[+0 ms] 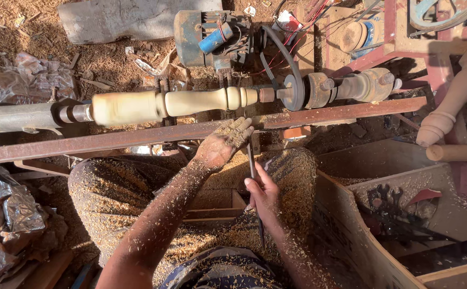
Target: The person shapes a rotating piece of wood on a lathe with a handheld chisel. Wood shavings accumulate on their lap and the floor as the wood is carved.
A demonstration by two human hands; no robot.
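- Chisel (251, 166): we grip it in our right hand (263, 195), fingers closed, just below the rail (190, 131).
- Our left hand (222, 144), fingers curled, rests on that rail.
- Spindle (174, 103) turns above the rail; a tilted tip could catch.

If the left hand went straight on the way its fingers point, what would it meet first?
Likely the rusty metal rail, which the left hand already rests against; beyond it, the pale turned wooden spindle. Depth is unclear.

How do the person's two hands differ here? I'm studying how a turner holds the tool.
The left hand lies forward with its fingers on the rusty rail, coated in wood chips; the right hand sits back near the body, far cleaner. The left lies flat over the chisel, the right has a closed grip on its handle. Both are on one chisel.
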